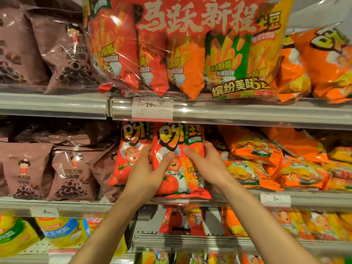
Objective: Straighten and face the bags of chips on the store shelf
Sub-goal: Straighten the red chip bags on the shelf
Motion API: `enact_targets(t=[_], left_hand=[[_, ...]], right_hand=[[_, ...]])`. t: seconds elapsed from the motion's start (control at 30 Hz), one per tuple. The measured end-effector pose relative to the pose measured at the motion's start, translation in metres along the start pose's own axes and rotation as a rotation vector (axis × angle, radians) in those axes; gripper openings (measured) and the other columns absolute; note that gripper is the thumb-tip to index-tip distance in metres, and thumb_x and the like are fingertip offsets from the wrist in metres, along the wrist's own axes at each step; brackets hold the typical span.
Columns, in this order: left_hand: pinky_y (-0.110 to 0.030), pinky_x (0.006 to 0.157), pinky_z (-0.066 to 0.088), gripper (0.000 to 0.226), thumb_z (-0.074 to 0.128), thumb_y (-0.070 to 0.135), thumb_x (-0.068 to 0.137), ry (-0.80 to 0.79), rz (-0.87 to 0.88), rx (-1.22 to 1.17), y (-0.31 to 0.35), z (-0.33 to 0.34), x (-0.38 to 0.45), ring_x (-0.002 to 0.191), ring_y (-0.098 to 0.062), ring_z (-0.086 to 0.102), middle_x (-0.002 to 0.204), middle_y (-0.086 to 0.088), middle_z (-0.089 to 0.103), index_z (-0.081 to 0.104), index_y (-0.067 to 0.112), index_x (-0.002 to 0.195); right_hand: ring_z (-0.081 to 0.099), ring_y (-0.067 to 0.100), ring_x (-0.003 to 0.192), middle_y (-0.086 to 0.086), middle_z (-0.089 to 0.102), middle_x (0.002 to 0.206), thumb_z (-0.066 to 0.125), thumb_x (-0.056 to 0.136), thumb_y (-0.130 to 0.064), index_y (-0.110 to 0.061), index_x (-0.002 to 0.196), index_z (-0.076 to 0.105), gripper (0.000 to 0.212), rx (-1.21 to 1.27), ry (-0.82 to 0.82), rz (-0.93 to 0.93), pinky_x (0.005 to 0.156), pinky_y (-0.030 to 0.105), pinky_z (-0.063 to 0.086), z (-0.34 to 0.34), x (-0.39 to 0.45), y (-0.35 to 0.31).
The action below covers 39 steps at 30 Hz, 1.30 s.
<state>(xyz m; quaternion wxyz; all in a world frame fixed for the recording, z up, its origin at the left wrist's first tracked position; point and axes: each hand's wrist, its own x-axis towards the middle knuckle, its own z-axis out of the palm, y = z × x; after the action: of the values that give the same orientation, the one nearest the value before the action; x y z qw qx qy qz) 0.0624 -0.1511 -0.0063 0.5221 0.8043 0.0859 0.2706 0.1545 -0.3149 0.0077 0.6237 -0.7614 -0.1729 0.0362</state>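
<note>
Chips in a red bag (pixel 177 164), printed with a cartoon chef and a tomato, stand upright on the middle shelf (pixel 238 200), facing outward, directly below the white price tag (pixel 152 109) marked 19.90 on the rail above. Both forearms reach up from the bottom of the view to this bag. The left hand (pixel 146 172) grips its left edge, thumb laid across the front and the fingers curled behind the side. The right hand (pixel 205 162) grips its right edge the same way, thumb on the front panel and fingers wrapped round the side near the top. The bag's bottom seam sits at the shelf's front lip.

Just left of the held bag, touching it, a second red bag (pixel 129 155) of the same design stands slightly behind. Farther left of that, brown bags (pixel 74 172) with chocolate rings pictured on them stand in a row. To the right of the held bag, orange bags (pixel 266 159) lie tilted and piled on one another rather than upright.

Below the held bag, on the next shelf down, another red tomato bag (pixel 182 220) stands, with yellow bags (pixel 19 235) to its left.

Above the price tag, a large clear multipack (pixel 181 54) holds red, orange and green packs, with more brown bags to its left and orange ones to its right.
</note>
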Motion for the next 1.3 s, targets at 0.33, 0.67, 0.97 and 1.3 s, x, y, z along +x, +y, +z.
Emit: enact_targets(t=[0.33,0.67,0.97,1.3], left_hand=[[-0.043,0.106,0.039,0.054,0.055,0.050,0.089,0.286,0.319,0.510,-0.028,-0.024,0.011,0.126,-0.028,0.044,0.133,-0.008,0.050,0.058,0.021,0.135],[-0.054,0.122,0.013,0.078,0.049,0.063,0.091,0.176,0.360,0.682,-0.065,-0.015,0.005,0.155,-0.024,-0.013,0.169,-0.007,-0.008,0.023,0.034,0.158],[-0.056,0.123,0.011,0.078,0.051,0.061,0.091,0.184,0.346,0.672,-0.065,-0.011,0.009,0.155,-0.023,-0.014,0.169,-0.008,-0.007,0.022,0.033,0.158],[-0.044,0.123,0.015,0.067,0.058,0.055,0.089,0.158,0.344,0.549,-0.050,-0.029,0.001,0.154,-0.020,0.010,0.165,-0.004,0.022,0.045,0.027,0.148]], right_hand=[[0.043,0.008,0.124,-0.007,0.048,0.136,0.063,0.096,-0.041,-0.021,0.156,0.025,0.073,-0.114,0.203,-0.137,0.101,0.023,0.033,0.000,0.019,-0.003],[-0.015,0.018,0.154,-0.005,-0.017,0.166,0.047,0.083,-0.080,-0.038,0.157,-0.005,0.099,-0.632,0.106,-0.317,0.125,0.045,0.002,0.026,-0.022,0.023],[-0.016,0.024,0.154,0.013,-0.008,0.167,0.040,0.090,-0.076,-0.019,0.159,0.004,0.097,-0.718,0.319,-0.212,0.125,0.050,0.000,0.052,-0.007,0.038],[-0.005,0.005,0.153,-0.008,0.004,0.169,0.057,0.090,-0.065,-0.037,0.157,0.018,0.083,-0.400,0.168,-0.201,0.125,0.037,0.010,0.021,-0.027,0.026]])
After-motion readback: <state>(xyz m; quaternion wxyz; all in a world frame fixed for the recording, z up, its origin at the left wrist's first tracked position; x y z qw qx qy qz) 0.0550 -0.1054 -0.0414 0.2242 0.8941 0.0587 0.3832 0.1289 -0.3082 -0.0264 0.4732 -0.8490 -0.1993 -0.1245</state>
